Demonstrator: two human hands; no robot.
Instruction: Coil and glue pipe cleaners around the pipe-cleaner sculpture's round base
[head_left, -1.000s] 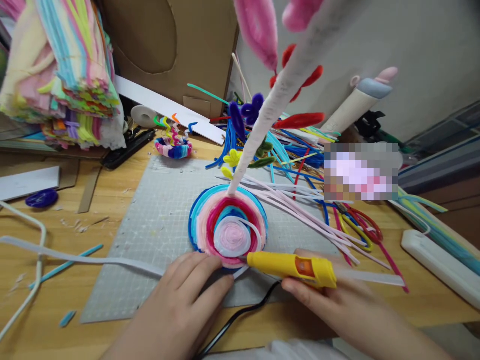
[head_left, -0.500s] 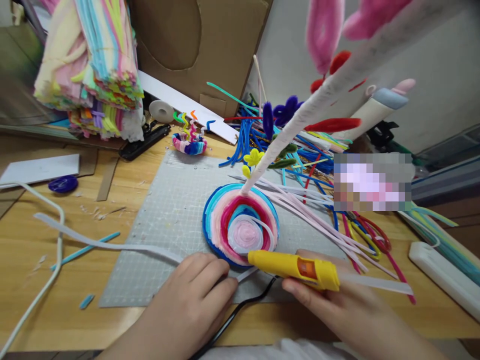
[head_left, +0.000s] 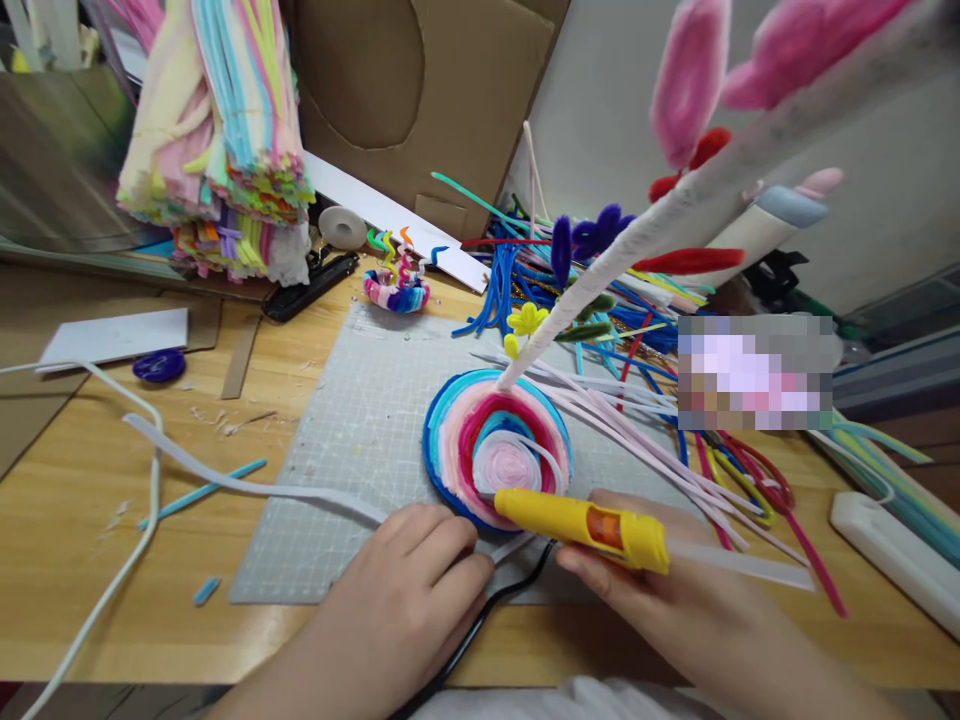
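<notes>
1. Head view: your right hand [head_left: 645, 580] is wrapped around the yellow glue gun [head_left: 559, 518], its nozzle [head_left: 487, 496] by the pale coil [head_left: 506, 466] on the striped disc [head_left: 451, 440].
2. Your left hand [head_left: 420, 590], apart from the right, is curled around the white strip [head_left: 292, 491].
3. The striped disc sits on the grey mat [head_left: 337, 430].

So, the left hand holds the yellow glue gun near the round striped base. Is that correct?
No: it is the right hand, not the left hand, that holds the yellow glue gun near the round striped base, as the head view shows.
</notes>
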